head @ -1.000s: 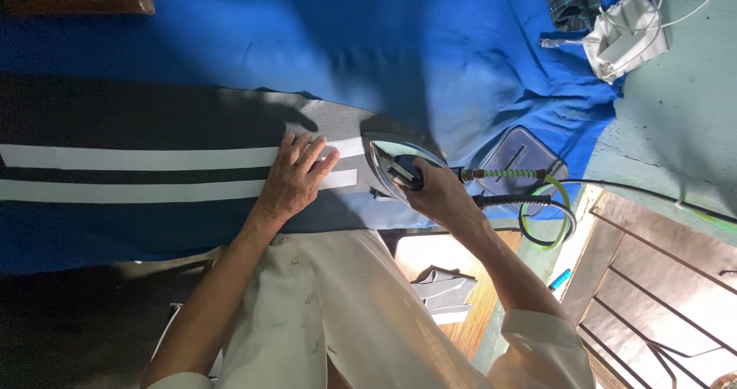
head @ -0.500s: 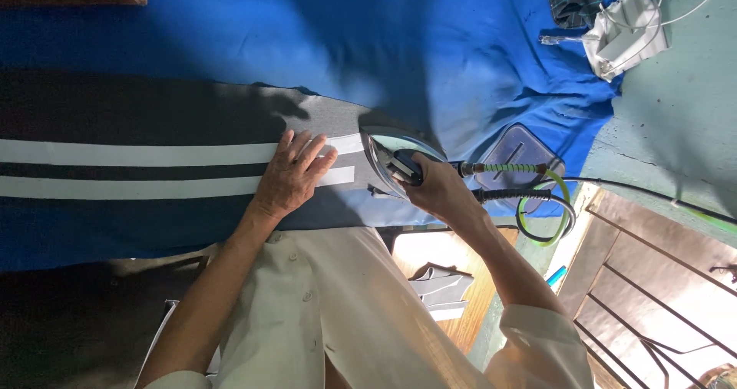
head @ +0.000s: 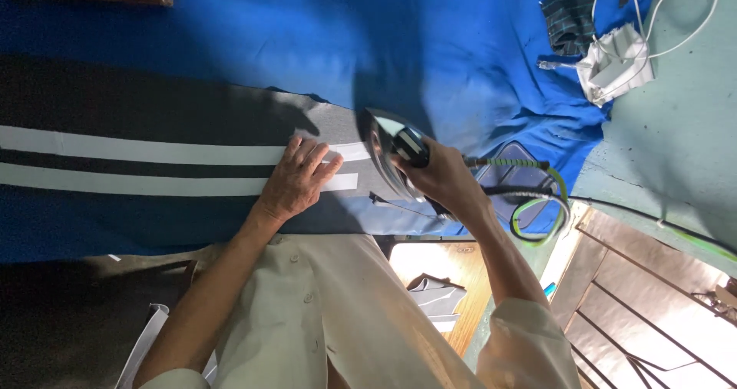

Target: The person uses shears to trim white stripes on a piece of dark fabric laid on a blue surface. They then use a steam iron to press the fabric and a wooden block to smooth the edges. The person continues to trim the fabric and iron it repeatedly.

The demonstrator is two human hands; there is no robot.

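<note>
Head view, left to right. Two white strips [head: 153, 153] on dark grey cloth [head: 138, 105], laid over blue table cover [head: 307, 36]. Left hand [head: 295, 180] flat on the cloth, fingers slightly spread, tips across the ends of both strips, clamped on nothing, forearm reaching up from the lower left. Just past the fingertips: electric iron [head: 388, 163], soleplate at the strips' ends, nose pointing away from the body. Right hand [head: 437, 178] wrapped shut round the iron's handle, wrist bent, arm in from the lower right. Green braided cord [head: 537, 205] looping off beyond the right knuckles. Far off past that hand, top right: folded scraps [head: 614, 63] with a white cable [head: 652, 21].

Against the view a second ago: iron little moved, edged a shade closer to the left fingertips; left hand shifted only slightly, pressing the same spot. Judged from that, pressing work dwelling at the strips' ends rather than travelling along them.
</note>
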